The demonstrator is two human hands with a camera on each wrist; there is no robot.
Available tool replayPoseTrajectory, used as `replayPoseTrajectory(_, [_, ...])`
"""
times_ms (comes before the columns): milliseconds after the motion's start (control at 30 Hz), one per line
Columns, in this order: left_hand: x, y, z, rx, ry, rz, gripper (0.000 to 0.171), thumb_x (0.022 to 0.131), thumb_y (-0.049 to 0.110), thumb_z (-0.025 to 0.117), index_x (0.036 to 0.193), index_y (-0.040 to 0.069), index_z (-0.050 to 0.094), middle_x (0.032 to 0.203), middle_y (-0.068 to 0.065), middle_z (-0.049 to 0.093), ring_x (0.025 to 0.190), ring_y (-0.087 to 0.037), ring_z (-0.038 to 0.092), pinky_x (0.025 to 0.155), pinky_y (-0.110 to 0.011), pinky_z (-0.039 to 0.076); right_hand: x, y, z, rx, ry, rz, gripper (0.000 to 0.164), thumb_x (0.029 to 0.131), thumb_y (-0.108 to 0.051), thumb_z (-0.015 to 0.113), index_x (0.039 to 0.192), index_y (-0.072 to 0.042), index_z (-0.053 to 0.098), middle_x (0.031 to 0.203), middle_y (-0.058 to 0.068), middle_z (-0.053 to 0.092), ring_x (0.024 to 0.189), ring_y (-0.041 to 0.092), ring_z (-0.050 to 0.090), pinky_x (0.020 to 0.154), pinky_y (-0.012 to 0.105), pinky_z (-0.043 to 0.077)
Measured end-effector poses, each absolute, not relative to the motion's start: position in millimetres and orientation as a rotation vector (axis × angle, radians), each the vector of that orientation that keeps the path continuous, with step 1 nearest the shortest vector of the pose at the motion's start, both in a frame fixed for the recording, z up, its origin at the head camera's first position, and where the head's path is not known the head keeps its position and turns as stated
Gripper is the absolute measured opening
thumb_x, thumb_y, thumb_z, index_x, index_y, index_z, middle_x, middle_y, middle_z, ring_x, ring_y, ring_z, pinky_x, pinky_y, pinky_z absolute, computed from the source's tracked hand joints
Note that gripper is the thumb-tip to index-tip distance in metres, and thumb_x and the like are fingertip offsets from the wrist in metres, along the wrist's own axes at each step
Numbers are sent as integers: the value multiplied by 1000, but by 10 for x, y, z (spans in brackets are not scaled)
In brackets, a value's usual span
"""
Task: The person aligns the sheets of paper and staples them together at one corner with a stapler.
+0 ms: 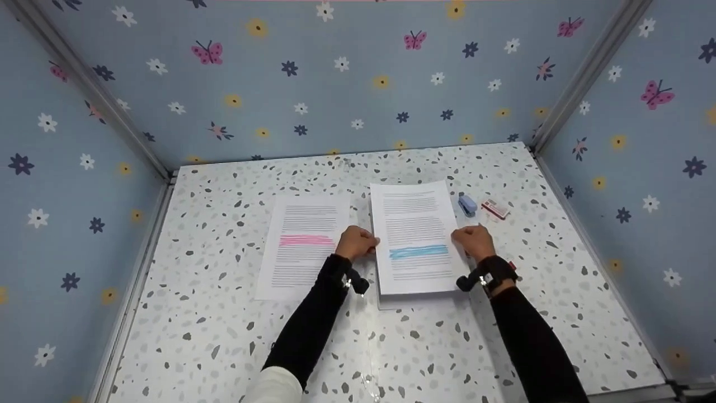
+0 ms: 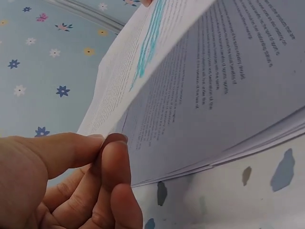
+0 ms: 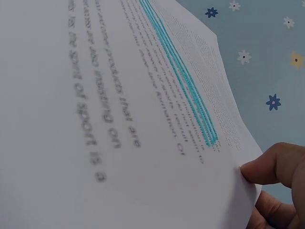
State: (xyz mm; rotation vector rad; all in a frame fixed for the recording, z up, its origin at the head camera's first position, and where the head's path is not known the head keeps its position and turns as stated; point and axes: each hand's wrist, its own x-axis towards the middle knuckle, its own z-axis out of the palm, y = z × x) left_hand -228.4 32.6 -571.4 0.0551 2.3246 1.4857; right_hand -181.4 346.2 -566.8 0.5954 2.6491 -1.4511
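Note:
A printed sheet of paper (image 1: 414,226) with a blue highlighter band (image 1: 418,252) is held raised above the table. My left hand (image 1: 356,243) pinches its left edge between thumb and fingers. At the opposite edge, my right hand (image 1: 474,242) pinches the paper, thumb on top. More printed sheets (image 2: 224,109) lie beneath the raised one, as the left wrist view shows. In the right wrist view, the sheet's printed face (image 3: 143,157) fills most of the picture.
To the left lies another printed sheet (image 1: 305,268) with a pink band, partly behind my left forearm. A light blue stapler (image 1: 467,205) and a small red and white box (image 1: 495,209) sit beyond my right hand. Patterned walls (image 1: 347,84) border the speckled table (image 1: 201,252).

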Motion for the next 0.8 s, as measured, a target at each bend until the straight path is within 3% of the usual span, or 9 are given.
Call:
replayPoseTrajectory(233, [-2220,366,-5817,48,2396,1386,15,93,13,71,86,1,77,62,-1,66,56,-12,57,54,-23,43,-1788,3490,-5795,558,2687,-1348,25,91,-24,65,90,-1,75,71,0,62,63,18,52,58,31,42])
replayPoseTrajectory(467, [-2242,386,-5862,35,2409,1363,13,91,11,75,83,0,74,67,-11,71,53,-17,64,47,-21,42,-1803,3487,-5861,548,2694,-1313,23,90,-24,65,86,-2,73,71,2,62,64,20,52,60,33,42])
replayPoseTrajectory(700, [-2196,413,-5897,83,2522,1292,12,86,11,80,81,2,74,62,-2,68,53,-11,60,49,-22,44,-1767,3449,-5846,515,2740,-1256,22,92,-21,65,89,-1,73,83,6,68,72,22,55,66,31,43])
replayPoseTrajectory(800, [-2169,428,-5900,107,2584,1258,13,84,12,82,78,3,74,62,0,67,55,-12,58,51,-23,43,-1758,3450,-5868,507,2764,-1245,20,92,-21,65,84,-3,71,76,3,64,69,21,54,65,31,42])
